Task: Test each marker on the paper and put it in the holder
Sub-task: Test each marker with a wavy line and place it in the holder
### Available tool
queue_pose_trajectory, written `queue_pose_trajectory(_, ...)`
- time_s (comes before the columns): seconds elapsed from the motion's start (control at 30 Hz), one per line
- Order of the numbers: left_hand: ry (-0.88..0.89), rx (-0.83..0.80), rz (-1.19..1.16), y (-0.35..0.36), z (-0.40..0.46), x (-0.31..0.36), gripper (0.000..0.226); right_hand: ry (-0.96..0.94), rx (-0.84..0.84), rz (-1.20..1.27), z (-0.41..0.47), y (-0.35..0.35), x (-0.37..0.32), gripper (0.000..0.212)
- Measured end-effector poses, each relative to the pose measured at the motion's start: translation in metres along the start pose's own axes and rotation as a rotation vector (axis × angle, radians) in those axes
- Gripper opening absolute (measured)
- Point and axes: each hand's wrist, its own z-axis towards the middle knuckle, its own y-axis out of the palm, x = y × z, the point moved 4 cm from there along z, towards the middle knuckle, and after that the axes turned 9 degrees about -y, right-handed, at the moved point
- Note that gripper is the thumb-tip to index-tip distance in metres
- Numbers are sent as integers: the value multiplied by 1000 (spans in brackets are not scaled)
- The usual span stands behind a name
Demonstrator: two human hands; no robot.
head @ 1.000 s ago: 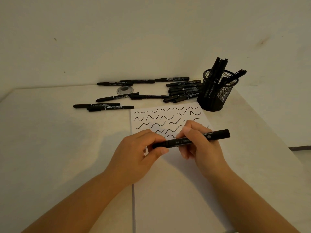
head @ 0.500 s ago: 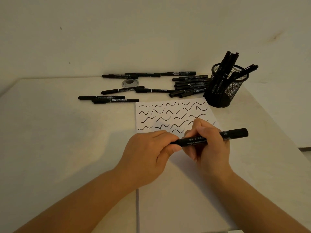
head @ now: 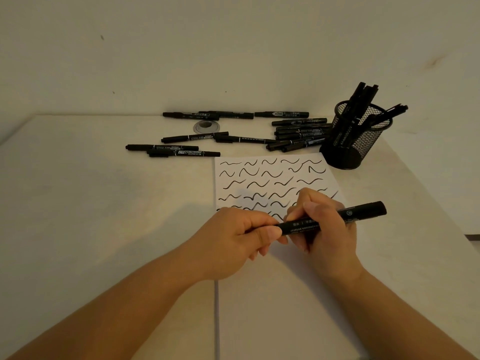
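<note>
The head view looks down on a pale table (head: 104,216) where a person holds one black marker (head: 332,219) with both hands above a white sheet of paper (head: 272,307). The right hand (head: 327,229) grips the barrel around its middle, and the thicker end sticks out to the right. The left hand (head: 233,237) pinches the marker's left end between thumb and fingers; whether a cap sits there cannot be told. The marker lies almost level, tilted slightly up to the right. The upper part of the paper carries rows of short black wavy strokes (head: 259,183). Just beyond the paper's far right corner stands a black mesh holder (head: 358,141) with several markers leaning in it. Loose markers (head: 298,136) lie scattered on the table behind the paper, beside a small round metal disc (head: 206,126).
</note>
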Motion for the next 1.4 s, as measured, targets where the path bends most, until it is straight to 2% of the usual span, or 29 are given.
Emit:
queue_pose_trajectory(0.17, 30, 144, -30, -12, 2, 2, 25, 8, -41, -76, 5, -3, -4, 24)
queue_pose_trajectory(0.3, 59, 263, -76, -27, 0, 3, 24, 40, 95, -71, 10, -21, -8, 21)
queue_pose_trajectory(0.4, 37, 411, -172, -41, 1, 0, 20, 62, 162, -207, 13, -36, -11, 26)
queue_pose_trajectory(0.5, 53, 520, -168, -53, 3, 4, 14, 24, -5, -494, 16, -33, -20, 23)
queue_pose_trajectory(0.6, 121, 535, -114, -56, 8, 20, 5, -9, -203, -702, 23, -22, -29, 16)
queue_pose_trajectory(0.77, 296, 504, 94, -53, 28, 60, 8, -127, -308, -864, 46, -9, -46, 22)
queue_pose_trajectory(0.87, 378, 513, 91, -56, 43, 78, 1, -157, -263, -892, 62, -15, -51, 20)
queue_pose_trajectory(0.9, 389, 521, 63, -59, 50, 81, 6, -154, -235, -881, 68, -20, -52, 19)
queue_pose_trajectory(1.0, 334, 541, 95, -74, 82, 79, 10, -135, -88, -807, 91, -41, -58, 17)
queue_pose_trajectory(1.13, 86, 546, 462, -103, 142, 54, 14, -158, 137, -685, 124, -75, -69, 21)
queue_pose_trajectory(1.27, 19, 539, 805, -130, 189, 31, 21, -213, 254, -661, 148, -98, -78, 27)
queue_pose_trajectory(1.4, -71, 501, 993, -146, 218, 7, 29, -201, 289, -723, 157, -113, -73, 31)
